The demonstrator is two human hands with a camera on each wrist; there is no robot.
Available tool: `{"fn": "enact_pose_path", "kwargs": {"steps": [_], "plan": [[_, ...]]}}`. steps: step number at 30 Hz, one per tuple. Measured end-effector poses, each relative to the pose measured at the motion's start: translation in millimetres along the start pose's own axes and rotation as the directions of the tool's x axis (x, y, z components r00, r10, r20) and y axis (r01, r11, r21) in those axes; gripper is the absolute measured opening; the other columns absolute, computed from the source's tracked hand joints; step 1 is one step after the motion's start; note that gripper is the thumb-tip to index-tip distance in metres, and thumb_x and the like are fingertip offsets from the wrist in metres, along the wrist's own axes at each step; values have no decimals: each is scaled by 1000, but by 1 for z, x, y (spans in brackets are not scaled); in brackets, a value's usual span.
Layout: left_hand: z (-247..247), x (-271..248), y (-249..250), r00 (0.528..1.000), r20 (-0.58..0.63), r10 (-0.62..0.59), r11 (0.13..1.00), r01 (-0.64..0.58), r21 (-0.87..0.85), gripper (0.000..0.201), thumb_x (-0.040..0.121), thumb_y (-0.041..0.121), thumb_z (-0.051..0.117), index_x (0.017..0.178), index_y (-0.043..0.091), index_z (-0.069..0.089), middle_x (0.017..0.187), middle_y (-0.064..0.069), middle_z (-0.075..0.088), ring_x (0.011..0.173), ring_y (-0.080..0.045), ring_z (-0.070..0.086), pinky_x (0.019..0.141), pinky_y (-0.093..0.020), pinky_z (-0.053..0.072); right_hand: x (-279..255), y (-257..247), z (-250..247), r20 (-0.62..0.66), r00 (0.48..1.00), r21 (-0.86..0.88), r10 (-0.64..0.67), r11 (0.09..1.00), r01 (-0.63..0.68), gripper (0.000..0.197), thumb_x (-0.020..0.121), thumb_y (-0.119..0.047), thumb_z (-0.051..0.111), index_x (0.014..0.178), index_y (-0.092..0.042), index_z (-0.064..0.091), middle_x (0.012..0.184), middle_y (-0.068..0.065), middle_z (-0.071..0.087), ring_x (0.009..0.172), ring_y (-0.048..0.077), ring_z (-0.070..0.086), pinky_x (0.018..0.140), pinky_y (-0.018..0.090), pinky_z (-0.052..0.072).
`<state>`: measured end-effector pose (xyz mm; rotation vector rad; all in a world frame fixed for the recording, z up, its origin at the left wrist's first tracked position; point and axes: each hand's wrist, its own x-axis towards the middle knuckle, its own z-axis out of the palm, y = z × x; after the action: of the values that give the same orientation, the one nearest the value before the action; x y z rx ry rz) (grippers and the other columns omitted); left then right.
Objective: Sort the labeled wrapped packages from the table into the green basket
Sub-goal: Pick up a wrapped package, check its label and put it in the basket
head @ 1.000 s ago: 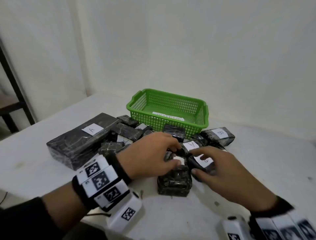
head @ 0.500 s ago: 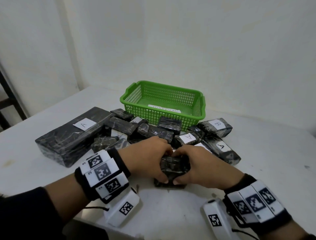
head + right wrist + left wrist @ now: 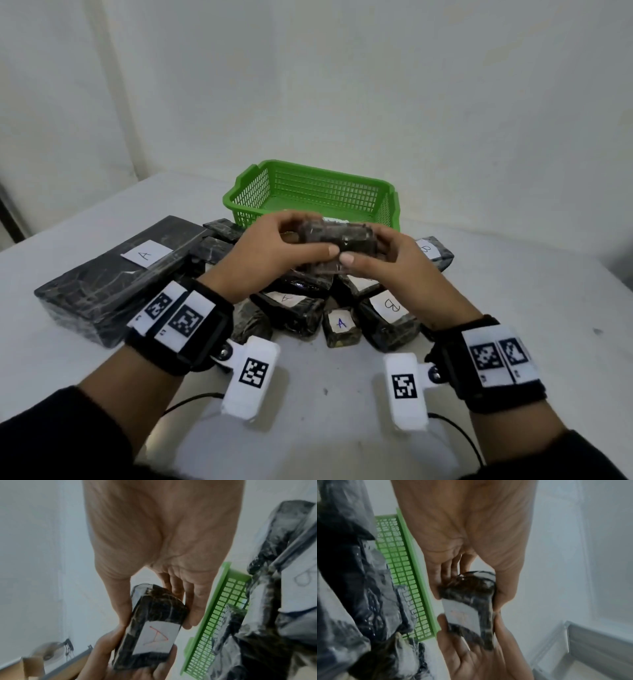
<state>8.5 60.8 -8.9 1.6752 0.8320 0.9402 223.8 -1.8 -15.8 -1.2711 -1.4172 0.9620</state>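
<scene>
Both hands hold one small black wrapped package (image 3: 337, 245) in the air, above the pile and just in front of the green basket (image 3: 310, 197). My left hand (image 3: 274, 253) grips its left end and my right hand (image 3: 387, 257) grips its right end, thumbs meeting underneath. The right wrist view shows the package (image 3: 150, 626) with a white label marked with a red A. In the left wrist view the package (image 3: 471, 601) sits between both hands beside the basket rim (image 3: 418, 574).
Several black wrapped packages lie in a pile on the white table (image 3: 513, 308), with labels A (image 3: 340, 322) and B (image 3: 392, 305). A large black package (image 3: 113, 277) labelled A lies at the left. A paper slip lies in the basket. Walls stand close behind.
Both hands have lifted the small package off the table and raised it toward the basket. Earlier they were closing on it among the pile.
</scene>
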Motion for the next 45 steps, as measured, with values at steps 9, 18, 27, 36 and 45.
{"fn": "enact_pose_path", "kwargs": {"steps": [9,18,27,36,45], "plan": [[15,21,-6,999,-29,-17,977,11,-215,30,82,23,83,107,10,74,105,-8,80,101,-25,76,99,-48,56,19,0,3,-170,985,163,-1,986,29,54,75,-33,89,120,-7,73,116,11,79,112,30,75,107,53,54],[29,35,-20,999,-33,-14,932,1,-362,42,85,21,79,112,-10,69,111,-26,75,105,-43,73,96,-52,59,15,3,-8,-218,976,175,-2,984,41,40,84,-15,85,120,-3,73,111,13,80,106,30,77,103,49,58],[26,40,-25,999,39,27,932,-11,-362,51,77,24,84,119,0,71,117,-19,75,111,-35,72,100,-46,55,10,8,-16,-191,981,159,-44,984,75,55,74,-6,86,126,-5,69,116,9,79,111,25,76,99,36,60],[20,35,-21,992,96,78,960,-48,-276,52,79,15,82,128,5,67,121,-11,75,114,-29,72,107,-48,52,5,7,-9,-244,968,148,-67,983,105,44,80,-20,88,120,-6,74,110,10,80,106,27,77,101,47,59],[13,33,-20,988,128,86,956,-45,-290,55,72,25,85,122,7,71,120,-14,75,114,-33,71,106,-51,52,3,8,-8,-233,967,182,-103,972,148,56,76,-6,86,128,-4,67,119,11,78,113,24,75,97,35,60]]}}
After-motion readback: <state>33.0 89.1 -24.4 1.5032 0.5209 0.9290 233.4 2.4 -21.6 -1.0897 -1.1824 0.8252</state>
